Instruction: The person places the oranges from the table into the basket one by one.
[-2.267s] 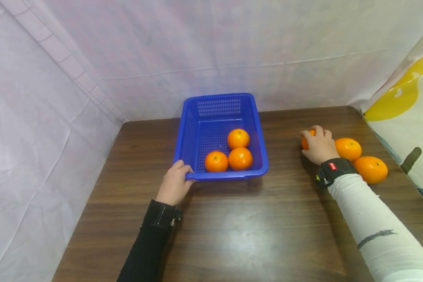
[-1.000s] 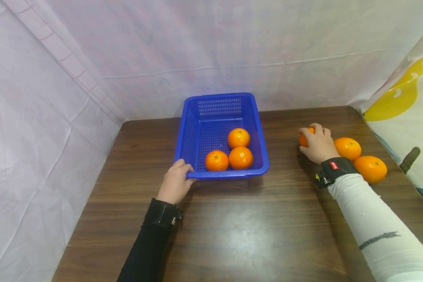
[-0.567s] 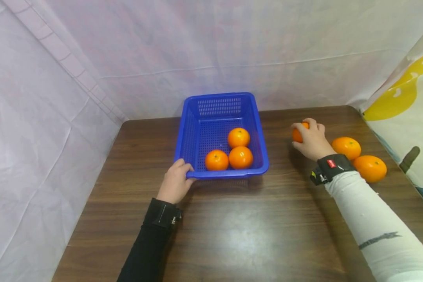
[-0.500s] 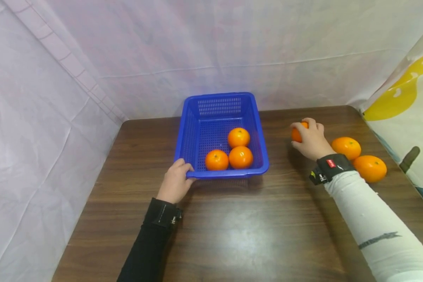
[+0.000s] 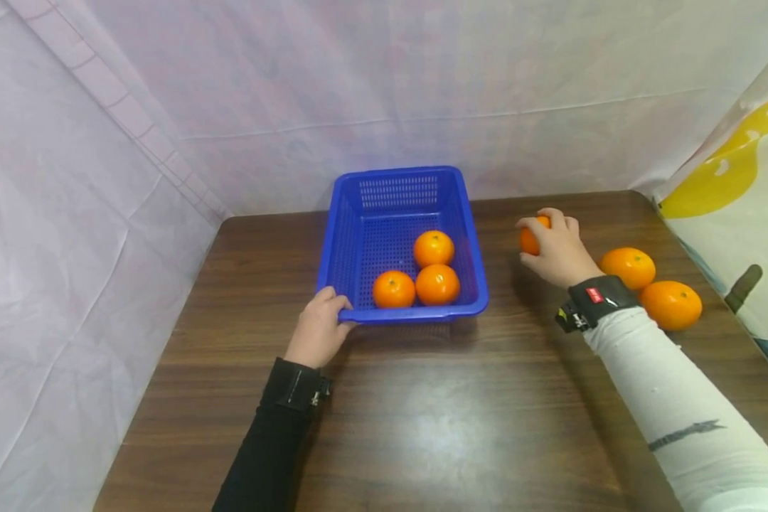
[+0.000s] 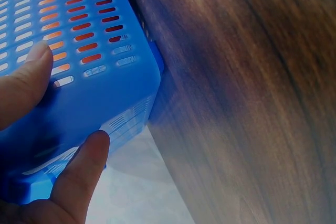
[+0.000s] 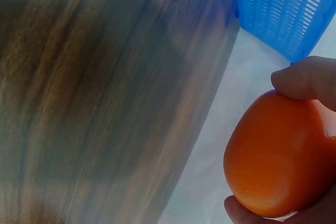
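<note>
With left hand, gripping the near-left corner of a blue slotted basket containing three oranges; with right hand, clasping a fourth orange.

The place looks like a makeshift booth: a brown wood-grain table is closed in by a creased pale back sheet and a similar left sheet, with a printed cloth, yellow on white, at the right. Whether a home, lab or office surrounds it cannot be told

Held orange partly hidden by right fingers, white sleeve and tabletop cut off
</note>
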### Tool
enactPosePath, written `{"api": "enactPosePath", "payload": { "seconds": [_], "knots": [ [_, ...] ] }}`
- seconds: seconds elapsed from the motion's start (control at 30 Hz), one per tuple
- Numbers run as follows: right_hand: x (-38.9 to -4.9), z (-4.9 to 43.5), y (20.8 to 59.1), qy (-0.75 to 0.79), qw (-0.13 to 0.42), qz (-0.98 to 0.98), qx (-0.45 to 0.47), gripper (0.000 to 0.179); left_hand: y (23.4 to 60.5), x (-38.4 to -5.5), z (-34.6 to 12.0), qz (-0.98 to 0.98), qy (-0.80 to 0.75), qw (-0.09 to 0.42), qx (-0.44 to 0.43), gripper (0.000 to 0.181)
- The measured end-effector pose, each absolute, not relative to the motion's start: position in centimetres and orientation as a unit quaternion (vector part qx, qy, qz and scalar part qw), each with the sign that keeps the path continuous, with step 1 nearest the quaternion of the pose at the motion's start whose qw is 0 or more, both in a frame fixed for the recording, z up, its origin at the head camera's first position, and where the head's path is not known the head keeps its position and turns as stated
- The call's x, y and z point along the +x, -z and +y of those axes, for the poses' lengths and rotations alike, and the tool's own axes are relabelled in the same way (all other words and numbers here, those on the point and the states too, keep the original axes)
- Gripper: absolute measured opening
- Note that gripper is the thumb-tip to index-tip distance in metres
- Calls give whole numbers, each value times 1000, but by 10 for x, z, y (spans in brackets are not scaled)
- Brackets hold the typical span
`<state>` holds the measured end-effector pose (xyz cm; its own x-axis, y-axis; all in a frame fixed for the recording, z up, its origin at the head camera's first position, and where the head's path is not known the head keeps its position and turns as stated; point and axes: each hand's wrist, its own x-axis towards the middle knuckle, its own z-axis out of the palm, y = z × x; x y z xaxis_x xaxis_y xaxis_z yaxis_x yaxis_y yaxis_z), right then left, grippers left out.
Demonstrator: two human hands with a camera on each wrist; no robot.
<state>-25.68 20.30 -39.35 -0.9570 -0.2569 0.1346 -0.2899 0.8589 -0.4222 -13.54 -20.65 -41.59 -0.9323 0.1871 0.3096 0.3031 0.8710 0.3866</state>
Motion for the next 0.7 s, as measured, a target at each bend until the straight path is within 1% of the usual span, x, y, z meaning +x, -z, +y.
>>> {"api": "enactPosePath", "payload": {
  "seconds": [0.2, 0.7],
  "knots": [
    [-255, 193, 387, -245, 26, -959, 142, 53, 416, -135, -207, -958, 218, 135, -130, 13],
    [-253, 168, 369, -270, 33, -948, 168, 52, 416, -136, -207, -958, 218, 133, -127, 14]
  ]
}}
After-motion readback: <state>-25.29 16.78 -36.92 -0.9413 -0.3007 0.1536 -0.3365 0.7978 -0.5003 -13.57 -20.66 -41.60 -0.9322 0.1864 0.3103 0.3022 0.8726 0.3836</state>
